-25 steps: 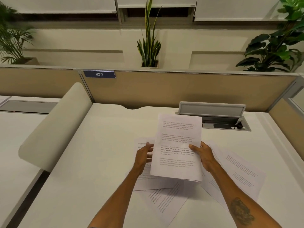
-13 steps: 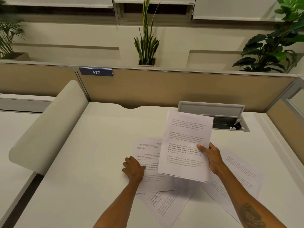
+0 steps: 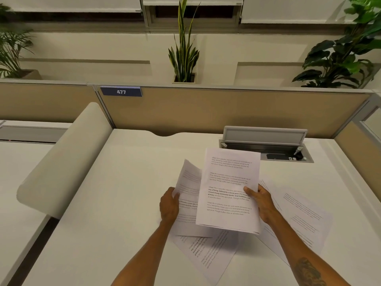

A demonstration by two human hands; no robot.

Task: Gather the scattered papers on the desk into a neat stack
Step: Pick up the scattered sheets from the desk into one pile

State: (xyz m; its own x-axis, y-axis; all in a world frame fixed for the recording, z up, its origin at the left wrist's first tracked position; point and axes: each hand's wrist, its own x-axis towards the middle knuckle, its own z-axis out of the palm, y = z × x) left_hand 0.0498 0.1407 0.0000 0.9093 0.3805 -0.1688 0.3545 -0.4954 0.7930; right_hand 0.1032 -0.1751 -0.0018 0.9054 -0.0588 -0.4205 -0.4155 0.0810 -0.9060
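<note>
My right hand (image 3: 261,203) grips the right edge of a small bundle of printed sheets (image 3: 228,188), held tilted up above the white desk (image 3: 115,193). My left hand (image 3: 169,205) pinches the left edge of another printed sheet (image 3: 188,182), whose far end curls up off the desk beside the bundle. One printed page (image 3: 208,252) lies flat and skewed under the bundle, near the front. Another page (image 3: 299,217) lies flat to the right, partly hidden by my right forearm.
An open cable hatch (image 3: 266,145) with a raised grey lid sits at the back right of the desk. A tan partition (image 3: 206,110) bearing a "477" sign (image 3: 121,91) closes the back. A rounded beige divider (image 3: 61,162) borders the left side.
My left hand, flat on the left sheet half a second ago, has closed on its edge and lifted it so it curls up. The right hand's bundle stayed nearly in place.
</note>
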